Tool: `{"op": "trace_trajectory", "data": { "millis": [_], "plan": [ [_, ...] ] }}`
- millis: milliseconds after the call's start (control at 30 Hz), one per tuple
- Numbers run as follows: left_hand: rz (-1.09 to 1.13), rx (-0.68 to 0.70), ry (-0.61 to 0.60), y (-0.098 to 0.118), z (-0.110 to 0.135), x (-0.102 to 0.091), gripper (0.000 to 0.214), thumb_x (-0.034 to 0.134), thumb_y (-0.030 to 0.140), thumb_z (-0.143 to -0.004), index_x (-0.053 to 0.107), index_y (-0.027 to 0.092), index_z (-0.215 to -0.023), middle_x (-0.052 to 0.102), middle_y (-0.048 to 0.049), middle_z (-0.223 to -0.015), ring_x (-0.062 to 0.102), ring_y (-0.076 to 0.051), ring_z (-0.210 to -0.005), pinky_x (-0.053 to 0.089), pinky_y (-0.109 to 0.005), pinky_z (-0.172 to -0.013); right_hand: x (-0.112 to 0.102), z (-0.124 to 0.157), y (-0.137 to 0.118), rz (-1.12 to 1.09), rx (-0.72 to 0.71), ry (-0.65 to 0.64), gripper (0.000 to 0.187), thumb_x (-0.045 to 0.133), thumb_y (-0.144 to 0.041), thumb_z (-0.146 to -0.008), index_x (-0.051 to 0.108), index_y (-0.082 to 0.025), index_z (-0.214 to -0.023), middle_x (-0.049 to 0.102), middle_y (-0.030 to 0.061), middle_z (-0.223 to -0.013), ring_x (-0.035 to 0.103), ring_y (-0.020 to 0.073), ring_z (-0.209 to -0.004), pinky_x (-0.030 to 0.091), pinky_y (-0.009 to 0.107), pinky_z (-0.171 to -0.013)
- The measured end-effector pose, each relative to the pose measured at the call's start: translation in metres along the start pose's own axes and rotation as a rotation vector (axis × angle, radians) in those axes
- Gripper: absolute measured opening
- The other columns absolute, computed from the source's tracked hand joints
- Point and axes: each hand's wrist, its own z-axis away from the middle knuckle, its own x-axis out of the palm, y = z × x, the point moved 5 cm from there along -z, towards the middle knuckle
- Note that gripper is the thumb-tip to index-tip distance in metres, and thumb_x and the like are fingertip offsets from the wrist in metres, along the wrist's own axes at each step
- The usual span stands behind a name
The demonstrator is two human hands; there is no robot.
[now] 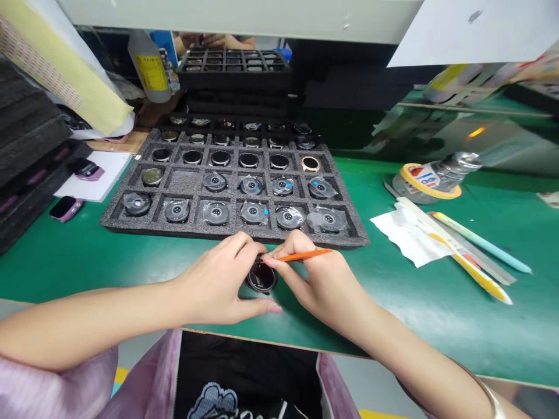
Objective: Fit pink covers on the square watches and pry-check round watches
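Observation:
A round black smartwatch face (262, 277) without a visible strap is at the front of the green table, its dark glass upward. My left hand (222, 279) closes around its left and far side, with the thumb stretched along the near side. In my right hand (317, 273) a slim orange stick-like tool (301, 255) is pinched, its tip at the watch's upper right rim. The exact tip contact is hidden by my fingers. Just beyond both hands lies a grey foam tray (111, 216) holding rows of round watch bodies, several with clear film on them.
To the right lie a yellow-and-white brush (478, 273), a pale blue pen (484, 241), a white tissue (408, 238) and a glass bottle with a metal top (437, 177). Purple watches (65, 208) and stacked black foam (26, 139) are at left. A plastic bottle (151, 70) stands behind.

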Motion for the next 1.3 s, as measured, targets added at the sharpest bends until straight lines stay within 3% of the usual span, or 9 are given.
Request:
{"op": "trace_trajectory", "data": {
  "millis": [133,300,533,667,833,1300],
  "plan": [
    [-0.035,0.000,0.053,-0.0012,0.0007,0.0022,0.038,0.069,0.048,-0.086,0.060,0.015,-0.101,0.061,-0.0083,-0.101,0.061,-0.026,-0.094,0.053,-0.042,-0.083,-0.0028,0.0061,-0.0008,-0.019,0.007,-0.010,0.011,0.052,-0.018,-0.098,0.052,-0.024,-0.089,0.069,0.0030,-0.077,0.072,0.0206,-0.072,0.051,0.027,-0.055],
    [-0.009,0.005,0.034,-0.0025,0.0042,-0.0017,0.031,0.069,0.039,-0.089,0.062,0.016,-0.108,0.062,-0.0065,-0.103,0.061,-0.024,-0.101,0.052,-0.039,-0.090,-0.0022,0.0053,-0.0007,-0.029,-0.025,0.037,0.011,0.053,-0.017,-0.098,0.053,-0.024,-0.089,0.071,0.0024,-0.079,0.073,0.0203,-0.074,0.055,0.028,-0.062],
    [-0.035,-0.003,0.105,-0.0042,0.0083,-0.0023,0.053,0.076,0.035,-0.084,0.048,0.018,-0.126,0.066,-0.0079,-0.114,0.062,-0.025,-0.109,0.051,-0.041,-0.095,0.0003,0.0020,-0.0020,-0.018,-0.056,0.044,0.013,0.052,-0.014,-0.098,0.053,-0.023,-0.089,0.071,0.0023,-0.080,0.073,0.0182,-0.074,0.054,0.025,-0.061],
    [-0.027,-0.019,0.091,-0.0055,0.0073,-0.0021,0.049,0.077,0.032,-0.083,0.050,0.016,-0.121,0.065,-0.0082,-0.113,0.062,-0.024,-0.106,0.052,-0.037,-0.092,0.0001,0.0013,-0.0036,0.005,-0.087,0.071,0.013,0.055,-0.013,-0.097,0.052,-0.022,-0.088,0.069,0.0017,-0.076,0.070,0.0172,-0.068,0.053,0.025,-0.060],
    [0.008,-0.037,0.078,-0.0080,0.0071,-0.0031,0.055,0.077,0.035,-0.082,0.050,0.015,-0.125,0.066,-0.0077,-0.111,0.063,-0.023,-0.105,0.053,-0.036,-0.090,-0.0005,0.0044,-0.0012,-0.009,-0.077,0.038,0.013,0.053,-0.011,-0.098,0.055,-0.022,-0.090,0.070,0.0023,-0.083,0.073,0.0161,-0.078,0.056,0.024,-0.069],
    [0.034,-0.054,0.057,-0.0081,0.0047,-0.0036,0.052,0.078,0.034,-0.081,0.053,0.015,-0.123,0.066,-0.0088,-0.114,0.062,-0.024,-0.107,0.052,-0.038,-0.094,0.0019,0.0034,-0.0034,0.068,-0.071,0.066,0.014,0.049,-0.015,-0.099,0.049,-0.022,-0.087,0.063,0.0011,-0.073,0.066,0.0167,-0.065,0.049,0.025,-0.058]
  ]
}}
